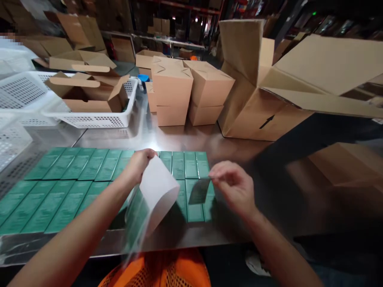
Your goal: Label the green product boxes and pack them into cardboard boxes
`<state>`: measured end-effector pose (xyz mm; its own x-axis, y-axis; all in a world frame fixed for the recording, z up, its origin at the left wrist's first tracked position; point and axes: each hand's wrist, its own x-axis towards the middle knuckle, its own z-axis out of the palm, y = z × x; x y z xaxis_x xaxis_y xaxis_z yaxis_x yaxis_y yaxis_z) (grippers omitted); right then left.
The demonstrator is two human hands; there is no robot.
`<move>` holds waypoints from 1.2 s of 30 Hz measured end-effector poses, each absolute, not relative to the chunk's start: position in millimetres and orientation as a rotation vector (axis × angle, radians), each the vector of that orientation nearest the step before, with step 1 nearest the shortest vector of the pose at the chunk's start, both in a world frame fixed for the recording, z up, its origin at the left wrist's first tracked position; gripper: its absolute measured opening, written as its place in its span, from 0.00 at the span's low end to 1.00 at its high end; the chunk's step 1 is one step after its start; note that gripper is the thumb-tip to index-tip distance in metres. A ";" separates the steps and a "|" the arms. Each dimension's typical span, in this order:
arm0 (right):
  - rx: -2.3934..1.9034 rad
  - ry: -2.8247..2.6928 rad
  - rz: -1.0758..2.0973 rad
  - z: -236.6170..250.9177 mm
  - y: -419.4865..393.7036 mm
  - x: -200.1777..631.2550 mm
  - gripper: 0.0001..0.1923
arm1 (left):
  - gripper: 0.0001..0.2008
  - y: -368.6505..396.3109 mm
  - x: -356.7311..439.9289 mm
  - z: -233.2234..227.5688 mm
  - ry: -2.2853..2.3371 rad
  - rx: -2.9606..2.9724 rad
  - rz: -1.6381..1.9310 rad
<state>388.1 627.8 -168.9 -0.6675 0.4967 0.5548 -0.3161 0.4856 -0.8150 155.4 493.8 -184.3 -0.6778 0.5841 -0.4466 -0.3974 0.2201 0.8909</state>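
My left hand is closed on the top edge of a curled white sheet, which droops toward the table's front edge. A clear, blurred film hangs beside it on the left. Between the pinched thumb and finger of my right hand is a small, dark see-through piece, perhaps a sticker. It hovers over the right end of the green boxes. Those flat boxes lie in two tight rows beneath both hands. The sheet and my left arm hide some of them.
Two closed brown cartons stand at the back of the metal table. An open large carton is at the right. On the left, a white basket holds an open small carton. Another person's sleeve shows far left.
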 end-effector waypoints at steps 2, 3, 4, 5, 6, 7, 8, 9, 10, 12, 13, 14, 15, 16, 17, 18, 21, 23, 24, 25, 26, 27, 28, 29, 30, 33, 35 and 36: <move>-0.425 -1.911 1.423 -176.8 661.6 376.7 0.11 | 0.04 506.1 169.8 -184.0 1.749 0.308 1.486; -0.508 -1.928 1.507 -181.4 675.9 370.6 0.14 | 0.04 511.5 177.8 -185.0 1.776 0.417 1.411; -0.573 -1.948 1.592 -185.9 687.8 364.8 0.17 | 0.06 516.2 185.4 -187.0 1.809 0.547 1.321; -0.623 -1.966 1.664 -190.2 697.1 359.7 0.19 | 0.09 520.2 192.0 -189.8 1.847 0.691 1.217; -0.669 -1.980 1.714 -194.3 704.0 355.2 0.20 | 0.13 523.5 197.4 -193.3 1.886 0.832 1.109; -0.709 -1.990 1.748 -197.9 708.8 351.5 0.21 | 0.17 526.3 201.5 -197.1 1.915 0.951 1.012; -0.737 -1.994 1.772 -201.2 711.9 348.5 0.22 | 0.20 528.6 204.4 -200.8 1.931 1.030 0.942; -0.751 -1.998 1.790 -204.2 713.8 345.9 0.22 | 0.21 530.5 206.4 -204.2 1.932 1.059 0.907; -0.755 -2.001 1.801 -207.0 714.9 343.7 0.21 | 0.22 532.2 207.9 -207.0 1.923 1.060 0.892; -0.754 -2.010 1.809 -212.1 716.0 339.6 0.20 | 0.22 535.2 210.8 -210.6 1.892 1.022 0.893; -0.754 -2.018 1.810 -214.6 716.4 337.6 0.19 | 0.21 536.7 212.5 -211.5 1.880 0.999 0.894; -0.755 -2.031 1.809 -217.2 716.7 335.6 0.18 | 0.20 538.2 214.5 -212.1 1.875 0.979 0.896; -0.755 -2.048 1.805 -219.8 716.8 333.6 0.16 | 0.19 539.8 216.6 -212.6 1.881 0.961 0.893; -0.757 -2.069 1.796 -222.5 716.9 331.6 0.15 | 0.18 541.4 218.8 -213.2 1.900 0.946 0.883; -0.763 -2.094 1.780 -225.2 716.9 329.6 0.13 | 0.17 543.0 220.9 -214.0 1.929 0.934 0.866; -0.772 -2.123 1.754 -227.9 716.8 327.8 0.12 | 0.16 544.5 222.8 -215.0 1.965 0.922 0.847; -0.803 -2.221 1.598 -235.1 715.9 323.4 0.08 | 0.14 547.6 226.9 -218.9 2.048 0.883 0.782; -0.817 -2.282 1.451 -238.9 715.1 321.1 0.07 | 0.14 548.7 228.3 -221.2 2.069 0.862 0.753; -0.820 -2.309 1.378 -240.5 714.7 320.0 0.06 | 0.14 549.2 228.6 -222.1 2.078 0.852 0.738; -0.822 -2.334 1.312 -242.0 714.3 318.9 0.05 | 0.14 549.6 228.7 -222.7 2.088 0.843 0.722; -0.822 -2.357 1.254 -243.4 714.1 317.9 0.05 | 0.14 550.1 228.7 -223.2 2.099 0.835 0.708; -0.821 -2.379 1.205 -244.9 713.9 317.0 0.05 | 0.14 550.6 228.5 -223.5 2.110 0.829 0.694; -0.820 -2.400 1.164 -246.3 713.8 316.1 0.04 | 0.14 551.2 228.2 -223.7 2.119 0.824 0.680; -0.820 -2.422 1.129 -247.7 713.7 315.3 0.04 | 0.14 551.9 227.7 -223.8 2.126 0.820 0.668; -0.821 -2.441 1.100 -249.1 713.8 314.8 0.04 | 0.14 552.7 227.2 -223.8 2.130 0.815 0.656; -0.839 -2.482 1.034 -251.9 714.1 314.0 0.03 | 0.13 555.0 225.2 -223.7 2.120 0.799 0.631; -0.851 -2.498 1.009 -252.5 714.3 314.0 0.03 | 0.13 556.2 223.9 -223.8 2.103 0.789 0.621; -0.857 -2.504 1.001 -252.5 714.2 314.0 0.03 | 0.13 556.7 223.4 -224.0 2.094 0.786 0.616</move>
<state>314.0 714.2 -252.5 -0.7728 0.6315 0.0624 0.4144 0.5767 -0.7040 223.4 556.7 -224.0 -0.4880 0.7086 -0.5097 0.3196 0.6884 0.6511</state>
